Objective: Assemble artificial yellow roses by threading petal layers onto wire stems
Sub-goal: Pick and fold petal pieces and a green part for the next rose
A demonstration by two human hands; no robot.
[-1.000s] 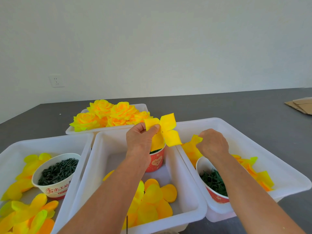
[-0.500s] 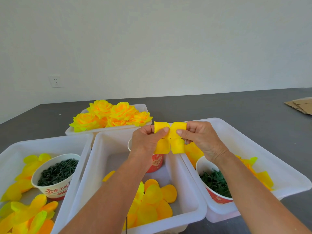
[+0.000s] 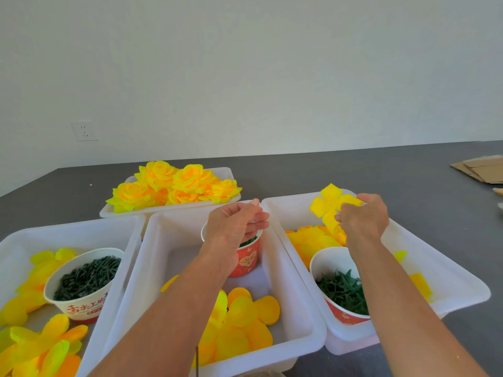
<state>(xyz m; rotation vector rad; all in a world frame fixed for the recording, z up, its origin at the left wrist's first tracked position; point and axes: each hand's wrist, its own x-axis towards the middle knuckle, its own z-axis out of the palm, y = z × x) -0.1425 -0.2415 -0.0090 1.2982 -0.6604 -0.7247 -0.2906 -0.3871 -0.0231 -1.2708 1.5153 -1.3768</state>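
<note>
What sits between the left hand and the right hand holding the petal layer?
In the head view, only white tray rims: the left hand hovers over the middle tray, the right hand pinches the petal layer over the right tray.

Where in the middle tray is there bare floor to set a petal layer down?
Middle tray: bare floor left of the red cup, behind the loose petals. The near end is crowded with petals; the left hand hovers over the cup.

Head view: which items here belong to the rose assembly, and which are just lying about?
Job:
petal layer held by right hand
left hand over red cup
loose petals
finished roses
white trays

Lying about:
cardboard
wall socket
</note>
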